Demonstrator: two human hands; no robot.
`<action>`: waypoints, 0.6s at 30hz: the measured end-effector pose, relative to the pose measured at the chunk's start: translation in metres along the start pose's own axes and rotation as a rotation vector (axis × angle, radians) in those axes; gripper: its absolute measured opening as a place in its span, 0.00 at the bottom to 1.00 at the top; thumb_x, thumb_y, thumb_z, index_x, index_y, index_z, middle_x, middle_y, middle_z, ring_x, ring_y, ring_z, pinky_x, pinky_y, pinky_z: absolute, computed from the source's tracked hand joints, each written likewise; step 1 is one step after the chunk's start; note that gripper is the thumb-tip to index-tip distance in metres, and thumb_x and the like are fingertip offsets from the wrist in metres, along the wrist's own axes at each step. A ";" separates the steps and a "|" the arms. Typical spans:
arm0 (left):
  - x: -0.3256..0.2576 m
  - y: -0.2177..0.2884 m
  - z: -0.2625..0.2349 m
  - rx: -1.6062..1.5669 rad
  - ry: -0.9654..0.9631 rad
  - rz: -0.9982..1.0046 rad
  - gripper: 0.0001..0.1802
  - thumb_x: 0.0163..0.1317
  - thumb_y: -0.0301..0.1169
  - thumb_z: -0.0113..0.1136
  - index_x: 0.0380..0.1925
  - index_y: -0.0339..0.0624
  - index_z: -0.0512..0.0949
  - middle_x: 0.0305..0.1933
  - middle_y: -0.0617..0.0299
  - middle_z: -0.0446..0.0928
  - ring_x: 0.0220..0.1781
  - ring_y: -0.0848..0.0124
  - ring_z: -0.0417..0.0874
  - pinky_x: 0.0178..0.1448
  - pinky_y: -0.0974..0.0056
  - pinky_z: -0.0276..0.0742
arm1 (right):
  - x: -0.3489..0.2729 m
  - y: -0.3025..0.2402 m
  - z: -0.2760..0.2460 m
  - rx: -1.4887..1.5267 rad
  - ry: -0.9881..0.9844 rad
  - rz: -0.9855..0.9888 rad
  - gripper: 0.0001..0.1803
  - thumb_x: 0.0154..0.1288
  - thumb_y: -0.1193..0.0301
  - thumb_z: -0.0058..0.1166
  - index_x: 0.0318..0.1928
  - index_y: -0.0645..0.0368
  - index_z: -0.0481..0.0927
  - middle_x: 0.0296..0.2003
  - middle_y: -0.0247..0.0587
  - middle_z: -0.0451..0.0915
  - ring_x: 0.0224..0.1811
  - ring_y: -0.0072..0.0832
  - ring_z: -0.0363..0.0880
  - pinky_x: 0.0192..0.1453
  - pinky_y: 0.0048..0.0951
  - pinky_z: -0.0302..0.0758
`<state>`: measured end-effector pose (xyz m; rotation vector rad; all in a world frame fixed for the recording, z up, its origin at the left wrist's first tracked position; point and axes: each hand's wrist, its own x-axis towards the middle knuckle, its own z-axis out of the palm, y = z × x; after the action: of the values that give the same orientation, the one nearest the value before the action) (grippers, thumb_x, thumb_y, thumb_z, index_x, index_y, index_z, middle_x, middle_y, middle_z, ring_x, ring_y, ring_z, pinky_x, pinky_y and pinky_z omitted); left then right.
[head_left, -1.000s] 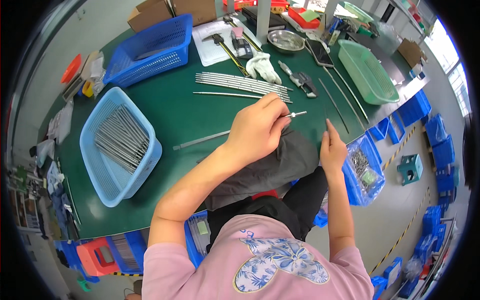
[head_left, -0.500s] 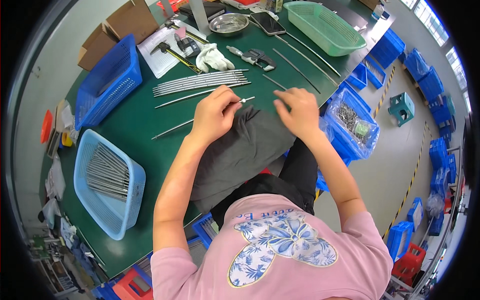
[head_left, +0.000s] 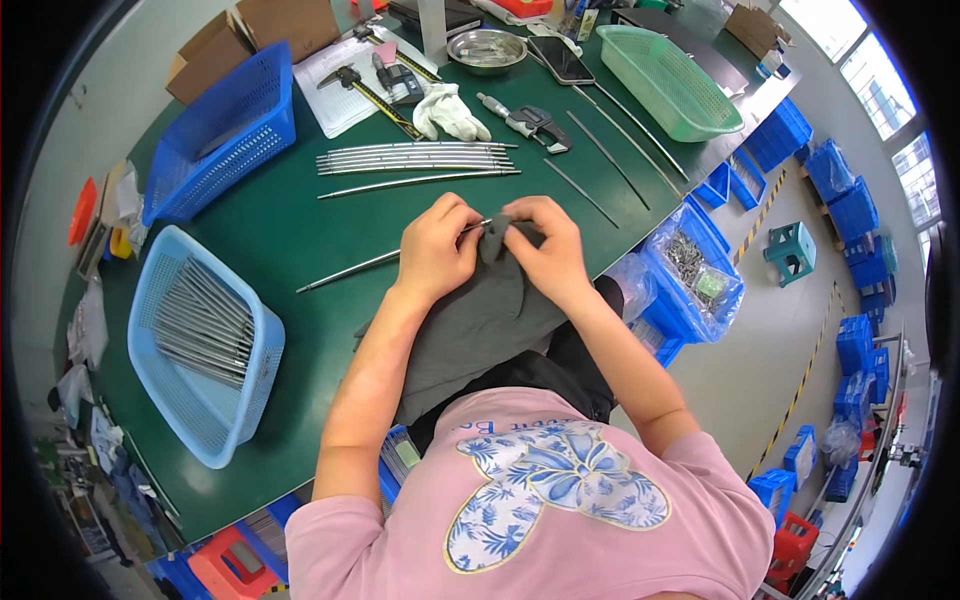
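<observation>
My left hand (head_left: 437,248) is closed around a thin metal rod (head_left: 350,271), whose far end slants out over the green table to the left. Close beside it, my right hand (head_left: 548,248) pinches a dark grey cloth (head_left: 470,320) at the rod's right end. Part of that end shows between the hands; the fold of cloth hides the rest. The cloth hangs from my fingers down over my lap. Beyond my hands, several similar metal rods (head_left: 415,158) lie side by side on the table.
A light blue basket (head_left: 258,385) of rods stands at left, with a darker blue basket (head_left: 265,140) behind it. Calipers (head_left: 375,100), a white glove (head_left: 450,112) and a micrometer (head_left: 530,122) lie farther back. Beyond the table's right edge sits a blue bin (head_left: 655,285) of metal parts.
My right hand has come left to the rod's end and now grips the cloth there, which has been lifted. Before, it was apart from the rod. My left hand keeps the rod.
</observation>
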<state>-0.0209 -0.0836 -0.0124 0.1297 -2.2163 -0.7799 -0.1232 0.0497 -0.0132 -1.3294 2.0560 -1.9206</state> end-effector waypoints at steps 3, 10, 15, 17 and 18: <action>-0.003 0.005 0.002 0.016 0.024 0.046 0.07 0.46 0.20 0.64 0.25 0.40 0.76 0.29 0.60 0.73 0.27 0.60 0.79 0.28 0.61 0.73 | 0.003 -0.003 0.002 -0.148 -0.082 -0.020 0.08 0.52 0.79 0.57 0.35 0.63 0.81 0.34 0.44 0.80 0.39 0.38 0.80 0.43 0.33 0.75; -0.005 0.005 -0.001 0.057 0.040 0.058 0.08 0.44 0.21 0.65 0.24 0.40 0.76 0.28 0.61 0.74 0.25 0.62 0.78 0.27 0.64 0.72 | 0.009 0.002 -0.001 -0.395 0.136 -0.059 0.09 0.52 0.79 0.58 0.36 0.58 0.83 0.28 0.41 0.75 0.33 0.36 0.76 0.39 0.33 0.73; -0.006 0.003 0.002 0.034 0.002 0.061 0.07 0.43 0.23 0.63 0.22 0.42 0.74 0.27 0.61 0.72 0.27 0.60 0.78 0.28 0.59 0.73 | 0.010 -0.002 0.008 -0.283 0.054 0.061 0.04 0.52 0.77 0.59 0.30 0.59 0.77 0.26 0.38 0.76 0.31 0.35 0.76 0.37 0.34 0.71; -0.006 0.001 0.001 0.030 0.016 0.060 0.07 0.43 0.23 0.63 0.22 0.42 0.73 0.27 0.60 0.71 0.27 0.59 0.77 0.28 0.58 0.73 | 0.012 -0.002 0.005 -0.284 -0.101 0.000 0.05 0.53 0.75 0.59 0.31 0.60 0.78 0.27 0.40 0.77 0.32 0.37 0.77 0.37 0.36 0.71; -0.009 0.000 -0.001 0.031 0.022 0.054 0.07 0.43 0.24 0.62 0.22 0.42 0.73 0.27 0.60 0.71 0.27 0.58 0.77 0.28 0.57 0.73 | 0.012 -0.003 0.004 -0.276 -0.256 -0.054 0.06 0.53 0.74 0.58 0.32 0.60 0.78 0.28 0.41 0.78 0.33 0.39 0.77 0.38 0.37 0.71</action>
<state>-0.0142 -0.0815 -0.0177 0.0924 -2.2023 -0.7121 -0.1269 0.0398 -0.0057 -1.6025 2.2285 -1.4289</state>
